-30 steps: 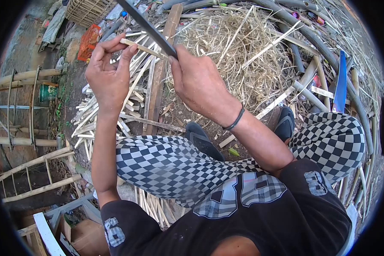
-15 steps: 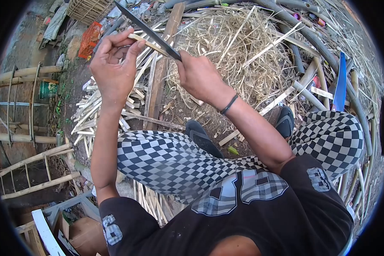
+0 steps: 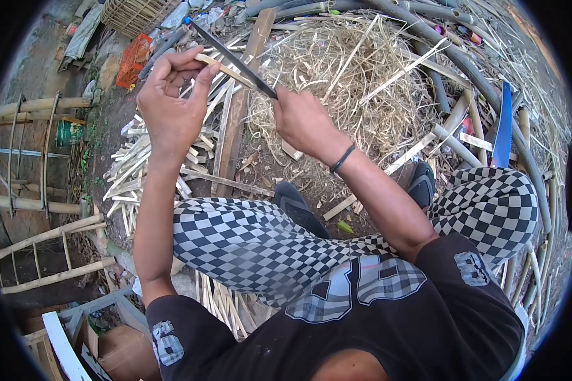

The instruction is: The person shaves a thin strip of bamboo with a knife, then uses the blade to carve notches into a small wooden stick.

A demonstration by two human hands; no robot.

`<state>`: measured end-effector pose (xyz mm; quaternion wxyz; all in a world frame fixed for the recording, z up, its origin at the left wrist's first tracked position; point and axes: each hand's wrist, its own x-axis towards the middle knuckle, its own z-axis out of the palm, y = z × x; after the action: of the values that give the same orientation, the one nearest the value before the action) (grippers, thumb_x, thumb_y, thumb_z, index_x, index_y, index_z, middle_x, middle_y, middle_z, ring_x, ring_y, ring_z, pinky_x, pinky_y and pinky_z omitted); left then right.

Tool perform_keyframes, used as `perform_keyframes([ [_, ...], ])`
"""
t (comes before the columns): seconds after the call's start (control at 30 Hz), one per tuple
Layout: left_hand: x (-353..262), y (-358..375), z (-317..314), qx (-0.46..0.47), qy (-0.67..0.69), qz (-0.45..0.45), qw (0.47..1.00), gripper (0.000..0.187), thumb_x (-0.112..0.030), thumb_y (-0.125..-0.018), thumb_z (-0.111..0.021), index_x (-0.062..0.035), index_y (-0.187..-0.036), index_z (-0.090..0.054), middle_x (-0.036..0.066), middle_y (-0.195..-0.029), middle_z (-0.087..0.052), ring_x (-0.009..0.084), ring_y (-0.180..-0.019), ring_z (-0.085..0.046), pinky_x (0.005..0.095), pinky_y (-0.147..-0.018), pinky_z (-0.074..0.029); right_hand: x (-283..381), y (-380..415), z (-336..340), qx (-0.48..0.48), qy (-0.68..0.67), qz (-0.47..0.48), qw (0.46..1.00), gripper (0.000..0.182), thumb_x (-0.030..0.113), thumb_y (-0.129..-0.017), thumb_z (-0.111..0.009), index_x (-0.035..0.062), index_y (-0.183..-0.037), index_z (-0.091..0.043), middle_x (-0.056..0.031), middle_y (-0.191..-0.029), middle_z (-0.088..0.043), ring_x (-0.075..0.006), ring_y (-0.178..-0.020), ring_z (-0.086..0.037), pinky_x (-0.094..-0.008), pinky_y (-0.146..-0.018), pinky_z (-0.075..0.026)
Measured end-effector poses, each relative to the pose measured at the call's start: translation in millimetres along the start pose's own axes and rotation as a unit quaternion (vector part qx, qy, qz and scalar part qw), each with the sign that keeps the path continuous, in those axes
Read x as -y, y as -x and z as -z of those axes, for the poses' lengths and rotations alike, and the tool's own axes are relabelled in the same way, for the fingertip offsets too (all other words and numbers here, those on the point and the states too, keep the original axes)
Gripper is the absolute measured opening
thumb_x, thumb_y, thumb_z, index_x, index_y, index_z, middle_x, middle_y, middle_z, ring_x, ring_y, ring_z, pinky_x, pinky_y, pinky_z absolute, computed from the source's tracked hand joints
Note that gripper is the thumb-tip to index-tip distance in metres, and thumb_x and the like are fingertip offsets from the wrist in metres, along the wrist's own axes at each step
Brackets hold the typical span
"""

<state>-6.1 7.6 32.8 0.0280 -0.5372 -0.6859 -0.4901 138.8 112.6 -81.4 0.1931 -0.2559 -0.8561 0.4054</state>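
My left hand (image 3: 175,105) pinches one end of a short, pale bamboo strip (image 3: 230,72) between thumb and fingertips. The strip slants down to the right, towards my other hand. My right hand (image 3: 306,122) is closed around the handle of a long, dark-bladed knife (image 3: 221,49); the fingers hide the handle. The blade points up and to the left, beside the strip, and seems to meet it near the strip's lower end.
A heap of bamboo shavings (image 3: 343,82) lies ahead, and a pile of cut strips (image 3: 136,166) sits left of a wooden plank (image 3: 232,136). A blue saw (image 3: 504,130) is at the right. At the left stand a bamboo ladder (image 3: 51,247) and an orange crate (image 3: 133,60).
My right hand and the knife have shifted slightly right and down. My left hand still pinches the strip, and a little more of the strip shows beside the blade.
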Motion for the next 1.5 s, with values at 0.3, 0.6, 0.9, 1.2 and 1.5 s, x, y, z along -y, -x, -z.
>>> perform_keyframes([
  [0.3, 1.6, 5.1, 1.0, 0.013, 0.002, 0.006, 1.000, 0.025, 0.000, -0.085, -0.075, 0.0053, -0.106, -0.063, 0.010, -0.099, -0.068, 0.0108, -0.088, -0.066, 0.0228, -0.082, -0.054, 17.9, 11.7, -5.1, -0.099, -0.069, 0.029, 0.992, 0.019, 0.015, -0.098, -0.051, -0.0037, -0.099, -0.055, -0.0187, -0.058, -0.060, -0.0357, -0.052, -0.062, -0.0478, -0.051, -0.050],
  [0.6, 33.1, 6.8, 9.5, 0.047, 0.145, 0.033, 0.988, 0.023, 0.003, -0.088, -0.068, 0.0025, -0.107, -0.056, 0.010, -0.107, -0.063, 0.0156, -0.099, -0.061, 0.0292, -0.093, -0.050, -46.6, 15.5, -52.8, 0.005, 0.003, -0.072, 0.997, 0.020, 0.017, -0.097, -0.049, -0.0021, -0.100, -0.053, -0.0292, -0.074, -0.062, -0.0491, -0.072, -0.062, -0.0577, -0.072, -0.049],
  [0.9, 48.2, 4.2, 24.2, 0.214, 0.447, 0.137, 0.858, 0.056, -0.051, -0.105, -0.023, -0.0112, -0.069, -0.040, -0.006, -0.042, -0.028, 0.0070, -0.034, -0.020, 0.0257, -0.041, -0.029, -43.6, 28.1, -79.5, 0.037, -0.061, -0.059, 0.996, 0.017, 0.014, -0.095, -0.049, -0.0026, -0.099, -0.054, -0.0244, -0.067, -0.063, -0.0483, -0.065, -0.062, -0.0559, -0.064, -0.051],
  [1.2, 40.1, 0.6, 17.3, 0.112, 0.417, 0.183, 0.883, 0.047, -0.038, -0.106, -0.033, -0.0123, -0.067, -0.037, -0.005, -0.045, -0.023, 0.0067, -0.037, -0.015, 0.0256, -0.042, -0.020, -30.0, 25.8, -89.4, 0.004, -0.071, 0.006, 0.997, 0.016, 0.012, -0.095, -0.049, 0.0013, -0.107, -0.049, -0.0221, -0.061, -0.061, -0.0466, -0.061, -0.063, -0.0557, -0.058, -0.051],
  [1.5, 59.9, -0.2, 25.5, 0.051, 0.401, 0.224, 0.887, 0.045, -0.037, -0.105, -0.037, -0.0130, -0.067, -0.036, -0.004, -0.045, -0.024, 0.0065, -0.036, -0.014, 0.0247, -0.041, -0.019, -9.4, 22.5, -68.6, 0.048, -0.065, 0.002, 0.997, 0.016, 0.006, -0.086, -0.053, -0.0016, -0.101, -0.052, -0.0247, -0.064, -0.063, -0.0445, -0.065, -0.065, -0.0546, -0.059, -0.051],
])
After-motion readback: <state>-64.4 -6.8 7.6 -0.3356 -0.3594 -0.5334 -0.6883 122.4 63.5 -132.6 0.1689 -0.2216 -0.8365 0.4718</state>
